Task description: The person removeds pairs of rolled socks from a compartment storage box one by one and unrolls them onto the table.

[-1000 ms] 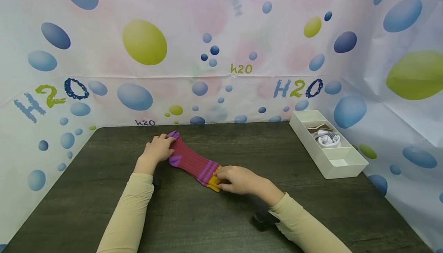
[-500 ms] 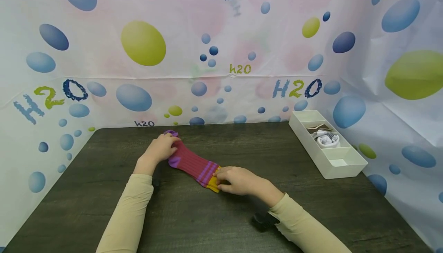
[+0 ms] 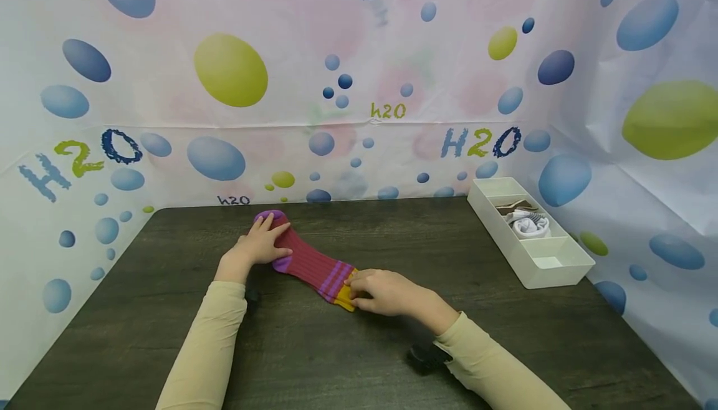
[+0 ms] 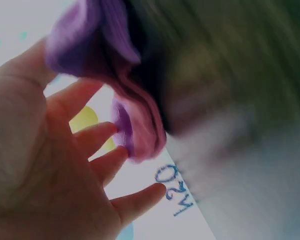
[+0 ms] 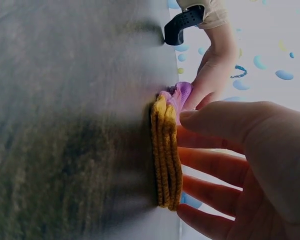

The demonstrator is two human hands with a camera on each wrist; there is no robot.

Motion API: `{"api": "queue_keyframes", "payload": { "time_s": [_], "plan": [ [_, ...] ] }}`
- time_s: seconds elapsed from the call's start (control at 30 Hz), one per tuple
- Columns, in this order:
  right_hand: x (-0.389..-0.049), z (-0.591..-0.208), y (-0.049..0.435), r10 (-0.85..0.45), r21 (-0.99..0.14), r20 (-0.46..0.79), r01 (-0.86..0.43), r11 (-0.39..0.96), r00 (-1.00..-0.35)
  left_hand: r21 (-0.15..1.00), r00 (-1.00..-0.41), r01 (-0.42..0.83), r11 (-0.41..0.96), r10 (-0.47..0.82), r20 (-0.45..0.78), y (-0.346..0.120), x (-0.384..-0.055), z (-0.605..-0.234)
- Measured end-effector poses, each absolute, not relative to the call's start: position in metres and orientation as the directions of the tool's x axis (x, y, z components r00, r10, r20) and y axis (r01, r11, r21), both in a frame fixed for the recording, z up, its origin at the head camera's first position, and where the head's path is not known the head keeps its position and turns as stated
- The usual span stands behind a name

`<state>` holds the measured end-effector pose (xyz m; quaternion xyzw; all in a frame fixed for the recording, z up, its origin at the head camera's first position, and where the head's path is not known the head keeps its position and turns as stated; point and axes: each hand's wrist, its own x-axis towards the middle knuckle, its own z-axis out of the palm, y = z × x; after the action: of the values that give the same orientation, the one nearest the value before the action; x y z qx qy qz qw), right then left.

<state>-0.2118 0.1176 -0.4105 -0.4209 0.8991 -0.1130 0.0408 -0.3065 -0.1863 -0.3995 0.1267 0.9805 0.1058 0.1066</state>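
A magenta pair of socks (image 3: 314,265) lies flat on the dark table, one sock on the other, with purple toe and heel, purple stripes and a yellow cuff. My left hand (image 3: 259,243) rests on the toe end with fingers spread. In the left wrist view the purple toe (image 4: 82,40) lies by the thumb and the fingertips touch the fabric. My right hand (image 3: 387,291) rests its fingertips on the cuff end. From the right wrist, the folded layers of the yellow cuff (image 5: 166,155) show side-on, and the fingers are extended along them.
A white divided box (image 3: 505,245) stands at the table's right edge. Its middle compartment holds a rolled white sock (image 3: 530,226), with a brown item (image 3: 513,206) behind it. A bubble-patterned curtain (image 3: 336,86) borders the table (image 3: 314,360) at the back and sides.
My left hand has opened out over the toe end, its fingers now spread. The purple toe has shifted left and lies flatter. The right hand has stayed on the cuff.
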Motion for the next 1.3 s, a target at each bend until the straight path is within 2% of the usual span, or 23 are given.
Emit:
{"api": "queue_keyframes", "payload": {
  "time_s": [0.2, 0.37, 0.53, 0.83, 1.07, 1.3],
  "plan": [
    [-0.210, -0.415, 0.118, -0.785, -0.245, 0.032, -0.766, 0.594, -0.619, 0.226, -0.921, 0.181, 0.957, 0.245, -0.302, -0.198, -0.308, -0.402],
    [-0.210, -0.416, 0.116, -0.794, -0.220, 0.044, -0.781, 0.584, -0.606, 0.184, -0.895, 0.226, 0.956, 0.279, -0.348, -0.206, -0.314, -0.403],
    [-0.210, -0.414, 0.111, -0.797, -0.135, 0.051, -0.795, 0.592, -0.602, 0.183, -0.877, 0.239, 0.954, 0.293, -0.380, -0.213, -0.315, -0.398],
    [-0.212, -0.413, 0.104, -0.710, -0.052, -0.004, -0.709, 0.704, -0.704, 0.170, -0.884, 0.266, 0.949, 0.310, -0.349, -0.240, -0.300, -0.389],
    [-0.228, -0.411, 0.098, -0.583, -0.009, -0.042, -0.583, 0.812, -0.812, 0.063, -0.914, 0.238, 0.969, 0.246, -0.323, -0.245, -0.275, -0.384],
    [-0.254, -0.407, 0.078, -0.483, -0.007, -0.048, -0.484, 0.875, -0.874, -0.052, -0.952, 0.241, 0.969, 0.226, -0.204, -0.242, -0.250, -0.386]
  ]
}}
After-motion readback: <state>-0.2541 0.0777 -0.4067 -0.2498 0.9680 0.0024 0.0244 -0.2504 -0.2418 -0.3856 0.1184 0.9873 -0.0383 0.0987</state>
